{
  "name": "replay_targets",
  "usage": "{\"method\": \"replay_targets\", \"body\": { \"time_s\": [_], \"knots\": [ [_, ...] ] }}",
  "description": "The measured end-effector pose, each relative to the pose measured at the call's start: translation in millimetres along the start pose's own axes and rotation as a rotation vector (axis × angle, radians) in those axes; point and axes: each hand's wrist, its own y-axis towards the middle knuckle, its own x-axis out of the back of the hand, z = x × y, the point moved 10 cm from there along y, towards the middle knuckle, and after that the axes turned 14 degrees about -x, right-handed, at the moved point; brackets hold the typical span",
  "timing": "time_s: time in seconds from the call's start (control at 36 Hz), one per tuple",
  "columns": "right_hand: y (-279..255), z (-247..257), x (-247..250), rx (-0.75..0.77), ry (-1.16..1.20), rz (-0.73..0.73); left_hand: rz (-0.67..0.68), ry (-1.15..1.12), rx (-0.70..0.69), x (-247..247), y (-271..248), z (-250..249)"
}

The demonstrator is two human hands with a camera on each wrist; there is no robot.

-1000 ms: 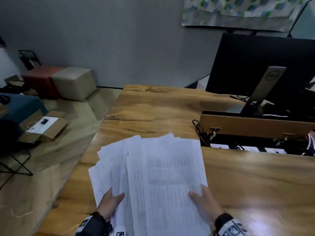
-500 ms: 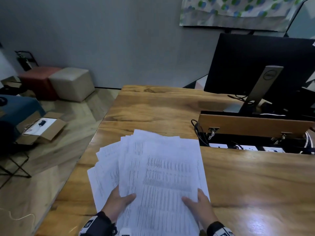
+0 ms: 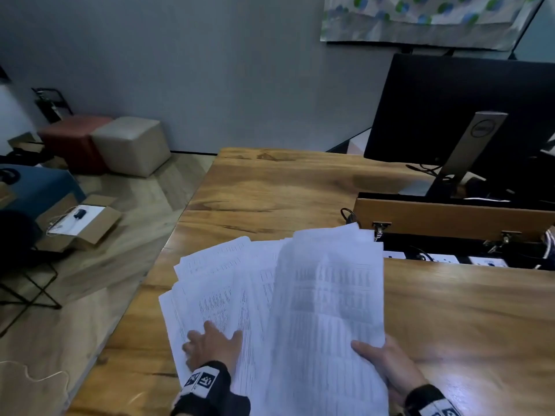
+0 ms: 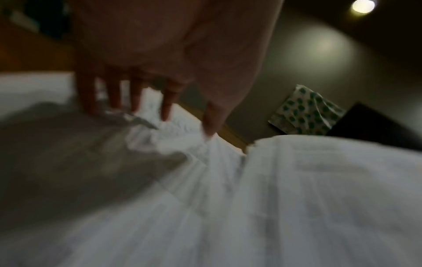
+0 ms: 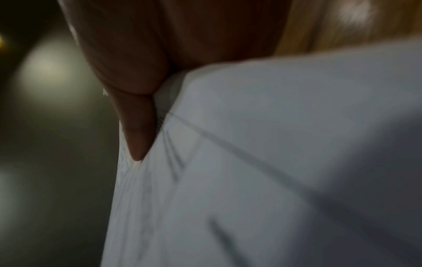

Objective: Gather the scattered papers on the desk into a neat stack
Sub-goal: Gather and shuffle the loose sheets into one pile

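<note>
Fanned white printed paper sheets [image 3: 270, 298] lie at near left part of brown wooden desk [image 3: 300, 187]. Left hand [image 3: 213, 347] flat on left sheets, fingers [image 4: 166, 101] straight, spread wide. Right hand [image 3: 387, 363] holds right bundle by its right edge, thumb on top, bundle tilted up off desk. Black monitor [image 3: 450, 115] at far right.

Left hand [image 3: 211, 345] lies flat, palm down, fingers [image 4: 167, 106] straight and spread, pressing downward. Right hand [image 3: 387, 360] is turned on its edge, thumb on top and fingers beneath, in a pinching grip. Both wrists wear dark cuffs.
</note>
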Motion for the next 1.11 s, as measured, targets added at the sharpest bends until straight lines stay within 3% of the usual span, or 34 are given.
{"method": "replay_targets", "body": {
  "time_s": [0.17,0.42,0.56,0.69,0.83,1.11],
  "knots": [
    [-20.4,10.8,23.5,0.044,0.008,-0.025,-0.01,0.184,0.094,-5.0,1.2,14.1],
    [-31.0,13.4,28.5,0.072,-0.002,-0.045,-0.009,0.223,0.077,-4.2,7.2,4.4],
    [-28.5,11.5,29.0,0.068,0.006,-0.056,-0.005,0.115,0.065,-8.6,6.2,3.6],
    [-25.2,10.5,28.6,0.067,0.018,-0.05,0.047,-0.077,-0.008,-14.7,10.1,1.0],
    [-17.0,3.3,31.6,0.057,0.003,-0.043,-0.026,-0.245,-0.045,-7.5,6.2,1.6],
    [-14.8,-3.6,29.0,0.034,0.019,-0.053,-0.126,-0.197,-0.262,26.7,-5.3,-20.1]
  ]
}}
